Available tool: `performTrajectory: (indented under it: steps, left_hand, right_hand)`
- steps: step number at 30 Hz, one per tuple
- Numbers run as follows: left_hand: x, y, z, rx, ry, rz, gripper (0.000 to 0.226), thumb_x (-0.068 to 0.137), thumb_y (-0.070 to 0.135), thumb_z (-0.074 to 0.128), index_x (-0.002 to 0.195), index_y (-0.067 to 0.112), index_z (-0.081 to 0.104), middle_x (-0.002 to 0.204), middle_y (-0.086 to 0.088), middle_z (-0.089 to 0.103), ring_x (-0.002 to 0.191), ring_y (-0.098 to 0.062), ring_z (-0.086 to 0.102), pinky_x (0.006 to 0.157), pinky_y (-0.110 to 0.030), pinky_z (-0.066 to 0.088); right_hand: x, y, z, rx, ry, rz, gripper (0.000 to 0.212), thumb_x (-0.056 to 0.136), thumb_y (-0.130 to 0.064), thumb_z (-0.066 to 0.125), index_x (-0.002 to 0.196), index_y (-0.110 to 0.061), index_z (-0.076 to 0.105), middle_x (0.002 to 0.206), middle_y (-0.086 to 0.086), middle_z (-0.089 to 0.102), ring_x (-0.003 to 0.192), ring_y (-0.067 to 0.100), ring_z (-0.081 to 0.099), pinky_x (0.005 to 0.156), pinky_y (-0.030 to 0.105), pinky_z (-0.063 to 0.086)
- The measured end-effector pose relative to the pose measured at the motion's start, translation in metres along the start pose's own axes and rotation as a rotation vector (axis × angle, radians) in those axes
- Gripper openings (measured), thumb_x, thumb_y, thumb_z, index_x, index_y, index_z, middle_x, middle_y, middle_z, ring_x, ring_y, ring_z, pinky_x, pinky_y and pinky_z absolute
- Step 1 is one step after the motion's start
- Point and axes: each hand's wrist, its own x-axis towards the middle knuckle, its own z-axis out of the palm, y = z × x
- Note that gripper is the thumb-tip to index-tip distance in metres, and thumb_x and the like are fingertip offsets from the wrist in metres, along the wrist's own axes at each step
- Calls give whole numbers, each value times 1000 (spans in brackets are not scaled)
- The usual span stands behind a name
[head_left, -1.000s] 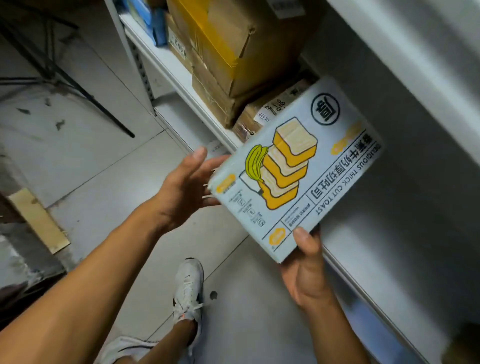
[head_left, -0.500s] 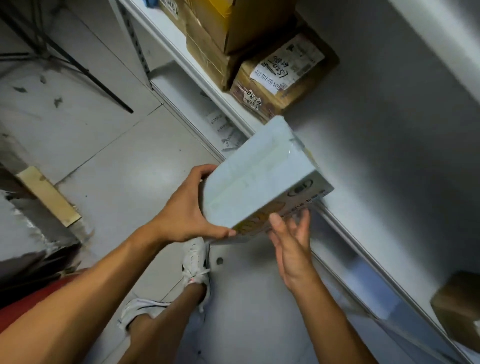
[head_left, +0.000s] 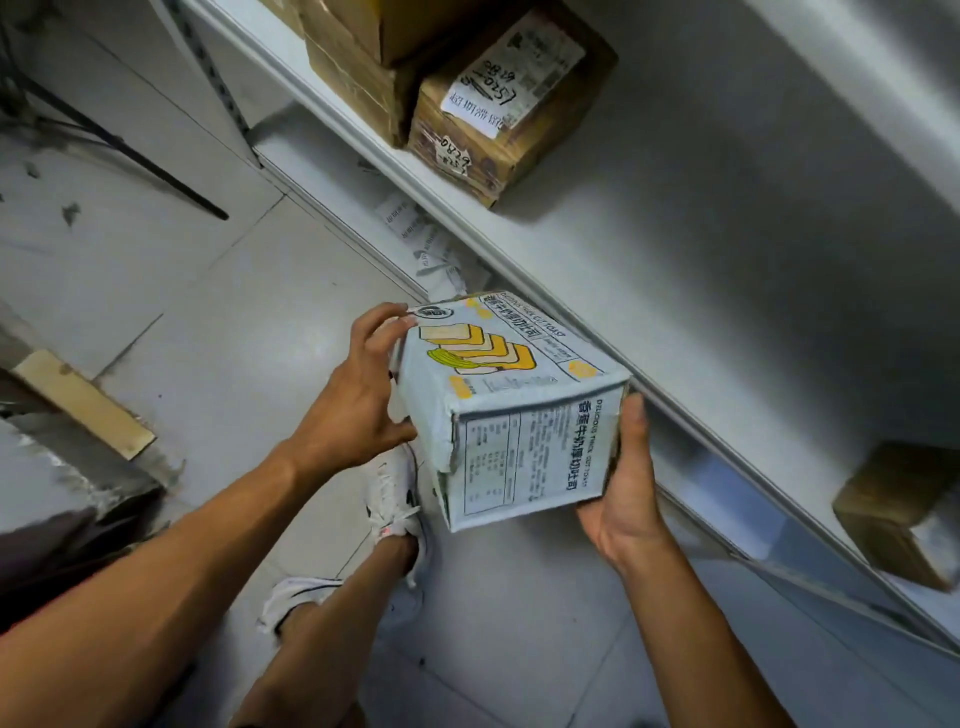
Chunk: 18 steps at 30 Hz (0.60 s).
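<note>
Between the two hands, in front of a storeroom rack, a pale blue cardboard toast box printed with yellow bread slices and a banana (head_left: 511, 410) hangs in the air, picture face up and label end toward the camera. The left hand (head_left: 358, 400) grips its left side, fingers curled over the far top corner and thumb pressed low on the near edge. The right hand (head_left: 623, 488) cups the lower right corner with the thumb laid up the side, its fingers hidden beneath the box. Just beyond the right thumb runs the front lip of the white metal shelf (head_left: 753, 312); whether the box touches it cannot be told. Well past the left fingertips sits a brown taped cardboard parcel with a handwritten label (head_left: 498, 119). Below the left thumb, a white sneaker (head_left: 395, 493) stands on the grey tiled floor (head_left: 234, 322). The risks as they appear: the box's near left seam looks torn and could split under a squeeze, and a snag on the lip could tip it out of the right palm.
</note>
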Motion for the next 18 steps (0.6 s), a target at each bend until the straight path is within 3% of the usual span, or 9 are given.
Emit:
performTrajectory:
  steps: [3, 6, 9, 11, 13, 16, 18]
  left_hand:
    - [-1, -1, -5, 46, 10, 103, 103, 73, 30, 90, 150, 13, 24, 155, -17, 19, 131, -32, 49, 95, -46, 58]
    - [2, -2, -10, 102, 22, 276, 92, 75, 21, 88, 143, 19, 27, 151, -17, 22, 127, -35, 53, 97, -41, 56]
    - [6, -6, -9, 117, -28, 274, 92, 75, 18, 88, 144, 22, 28, 153, -14, 22, 130, -32, 53, 99, -37, 52]
    - [4, -6, -8, -16, -119, 97, 87, 79, 19, 86, 146, 29, 30, 154, -7, 31, 132, -21, 53, 102, -35, 52]
    - [1, -1, -6, -220, -223, -146, 73, 90, 9, 75, 143, 41, 36, 136, 3, 58, 117, -8, 64, 95, -36, 58]
    - [0, 9, -2, -570, -302, -569, 61, 99, -2, 48, 142, 41, 43, 112, -1, 74, 108, -21, 70, 85, -43, 62]
    - [-1, 14, -2, -748, -332, -797, 52, 99, 27, 56, 146, 42, 38, 116, -1, 73, 111, -29, 69, 88, -46, 61]
  right_hand:
    - [-6, -2, -6, 51, -31, 75, 93, 34, -89, 77, 103, -26, 81, 112, 11, 75, 101, 26, 72, 102, 53, 48]
    - [-9, -2, -11, 42, -172, 225, 88, 32, -77, 87, 102, -24, 82, 112, 11, 76, 98, 24, 74, 84, 40, 61]
    - [-10, 5, -13, -32, -134, 309, 98, 35, -54, 97, 121, -15, 71, 117, 14, 73, 99, 28, 73, 83, 42, 61]
    - [-10, 13, -11, -131, -57, 248, 107, 43, -45, 92, 138, -16, 52, 122, 11, 71, 104, 27, 71, 91, 50, 56]
    - [-10, 24, -5, -311, 48, 121, 110, 42, -45, 91, 140, -34, 43, 131, 0, 62, 113, 20, 67, 98, 52, 54]
    - [-14, 39, 4, -569, 177, -54, 130, 36, -47, 95, 145, -54, 25, 134, -18, 33, 130, 17, 50, 110, 43, 46]
    - [-19, 43, 11, -740, 211, -151, 143, 38, -45, 99, 150, -55, 11, 138, -17, 20, 132, 7, 40, 113, 30, 38]
